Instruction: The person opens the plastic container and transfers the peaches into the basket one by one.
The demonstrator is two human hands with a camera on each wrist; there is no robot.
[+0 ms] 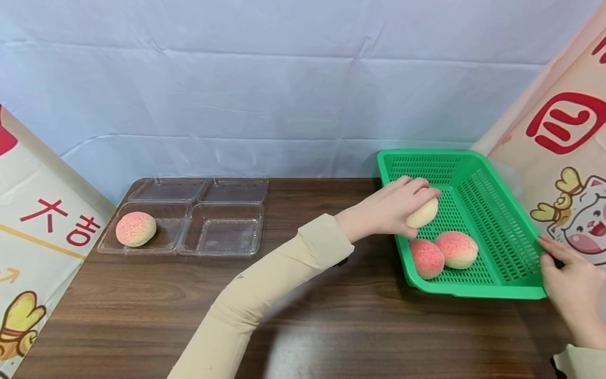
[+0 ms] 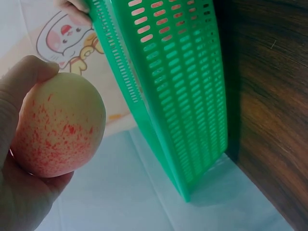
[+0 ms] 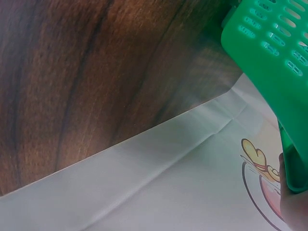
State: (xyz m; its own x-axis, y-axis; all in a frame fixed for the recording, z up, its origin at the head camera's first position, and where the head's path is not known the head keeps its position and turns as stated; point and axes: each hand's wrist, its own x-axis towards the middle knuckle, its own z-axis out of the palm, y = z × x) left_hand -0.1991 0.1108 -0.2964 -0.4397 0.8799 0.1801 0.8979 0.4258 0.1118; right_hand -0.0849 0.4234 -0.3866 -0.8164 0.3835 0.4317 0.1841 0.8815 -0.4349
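Note:
My left hand (image 1: pixel 395 206) grips a pale peach (image 1: pixel 424 212) above the left side of a green basket (image 1: pixel 473 290). In the left wrist view the peach (image 2: pixel 62 127) shows red speckles, with the thumb and fingers curled round it. Two more pink-and-cream peaches, one redder (image 1: pixel 427 259) and one larger (image 1: pixel 458 250), lie in the basket's front left corner. At the front right corner my right hand (image 1: pixel 570 279) holds the basket's rim; in the right wrist view only part of that hand (image 3: pixel 294 209) shows beside the green basket (image 3: pixel 269 82).
To the left on the wooden table (image 1: pixel 156 310) lies a clear plastic tray (image 1: pixel 222 234) with compartments. One peach (image 1: pixel 135 229) sits in its front left compartment. A pale cloth (image 1: pixel 284 95) hangs behind, and printed sheets (image 1: pixel 575 200) flank the table.

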